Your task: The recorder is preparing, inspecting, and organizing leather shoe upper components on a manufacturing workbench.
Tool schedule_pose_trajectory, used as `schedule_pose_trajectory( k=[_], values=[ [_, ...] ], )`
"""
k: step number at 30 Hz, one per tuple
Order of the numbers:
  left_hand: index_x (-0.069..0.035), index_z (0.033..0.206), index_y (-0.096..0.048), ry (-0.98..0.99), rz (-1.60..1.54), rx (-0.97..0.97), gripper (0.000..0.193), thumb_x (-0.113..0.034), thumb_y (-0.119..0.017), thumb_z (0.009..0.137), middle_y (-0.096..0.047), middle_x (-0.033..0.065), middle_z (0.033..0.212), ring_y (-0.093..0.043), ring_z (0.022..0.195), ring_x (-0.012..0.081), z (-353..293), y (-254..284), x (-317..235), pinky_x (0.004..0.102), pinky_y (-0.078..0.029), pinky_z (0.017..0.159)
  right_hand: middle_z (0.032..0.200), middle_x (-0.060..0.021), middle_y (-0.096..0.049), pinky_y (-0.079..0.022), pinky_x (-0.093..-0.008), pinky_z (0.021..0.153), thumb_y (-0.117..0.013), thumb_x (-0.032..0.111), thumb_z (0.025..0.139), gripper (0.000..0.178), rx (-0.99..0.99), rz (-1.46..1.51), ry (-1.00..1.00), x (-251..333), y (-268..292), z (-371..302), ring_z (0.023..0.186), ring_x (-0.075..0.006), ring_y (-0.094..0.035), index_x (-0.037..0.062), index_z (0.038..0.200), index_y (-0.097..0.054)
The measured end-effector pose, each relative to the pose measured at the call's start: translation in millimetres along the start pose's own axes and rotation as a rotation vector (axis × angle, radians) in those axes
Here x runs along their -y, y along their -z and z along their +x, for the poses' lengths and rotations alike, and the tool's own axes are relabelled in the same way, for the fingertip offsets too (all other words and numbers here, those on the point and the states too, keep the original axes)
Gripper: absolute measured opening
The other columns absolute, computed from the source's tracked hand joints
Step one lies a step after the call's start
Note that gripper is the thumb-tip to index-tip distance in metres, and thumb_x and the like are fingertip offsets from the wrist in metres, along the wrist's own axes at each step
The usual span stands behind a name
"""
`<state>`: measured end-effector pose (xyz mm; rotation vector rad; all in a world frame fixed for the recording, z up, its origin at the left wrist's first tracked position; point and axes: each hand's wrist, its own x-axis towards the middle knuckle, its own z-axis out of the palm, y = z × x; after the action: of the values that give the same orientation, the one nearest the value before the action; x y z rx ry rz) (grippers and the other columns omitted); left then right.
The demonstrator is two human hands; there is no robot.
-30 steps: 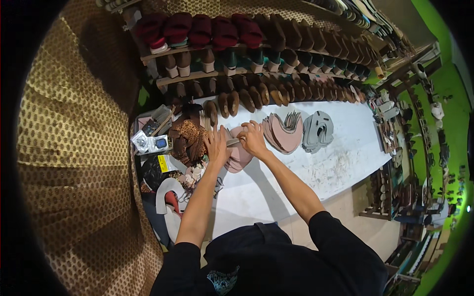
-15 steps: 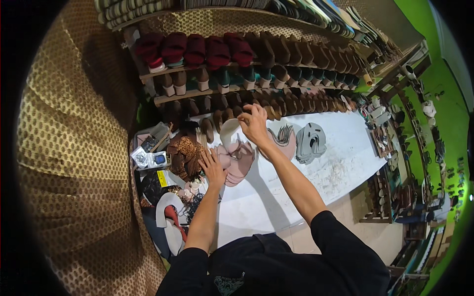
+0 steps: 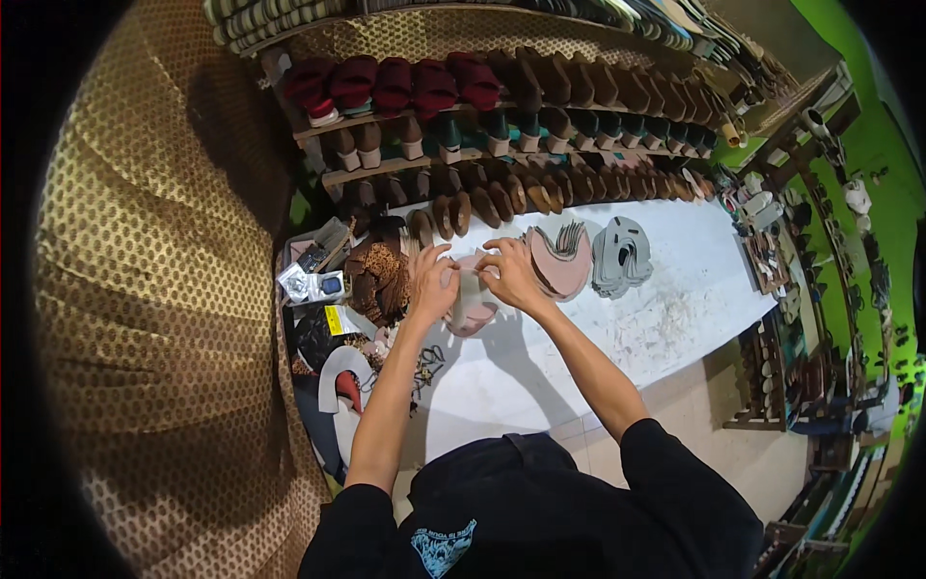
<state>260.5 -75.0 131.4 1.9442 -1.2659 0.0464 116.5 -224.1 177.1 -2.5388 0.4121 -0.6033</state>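
My left hand and my right hand face each other over the white table. Between their pinched fingers they hold a pale, curved shoe-upper piece by its two sides. Beneath it, pink cut pieces show in part, mostly hidden by the hands and the held piece. Right of my right hand lies a stack of pink crescent-shaped pieces. Farther right is a stack of grey cut pieces. A brown and leopard-patterned heap of material lies just left of my left hand.
Racks of wooden shoe lasts and dark red slippers stand behind the white table. Clutter with a grey curved piece and a small tray fills the left side. Patterned cloth hangs at left.
My left hand has left the pink pieces and taken hold of the pale piece. My right hand has come lower, so both hands now hold it.
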Motion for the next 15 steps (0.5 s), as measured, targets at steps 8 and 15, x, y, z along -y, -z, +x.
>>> schedule_pose_trajectory(
  k=[8,15],
  values=[
    [-0.007,0.099,-0.071,0.146,-0.021,0.156,0.021,-0.017,-0.071,0.08,-0.057,0.0118,0.136,-0.039,0.139,0.0345,-68,-22,-14,0.0545,-0.023,0.115,0.13,-0.0085,-0.059,-0.031,-0.0513,0.109,-0.074,0.016,0.079,0.014,0.031,0.047,-0.022,-7,-5,-57,0.129,-0.0346,-0.044,0.0128,0.092,-0.077],
    [-0.012,0.09,-0.075,0.121,0.11,0.228,0.011,-0.016,-0.074,0.079,-0.059,0.0088,0.13,-0.045,0.131,0.0337,-174,-41,-54,0.0633,-0.02,0.115,0.127,-0.0105,-0.056,-0.027,-0.0611,0.11,-0.071,0.013,0.078,0.01,0.115,-0.018,0.009,-23,-36,-182,0.132,-0.0379,-0.041,0.0118,0.088,-0.075]
  ],
)
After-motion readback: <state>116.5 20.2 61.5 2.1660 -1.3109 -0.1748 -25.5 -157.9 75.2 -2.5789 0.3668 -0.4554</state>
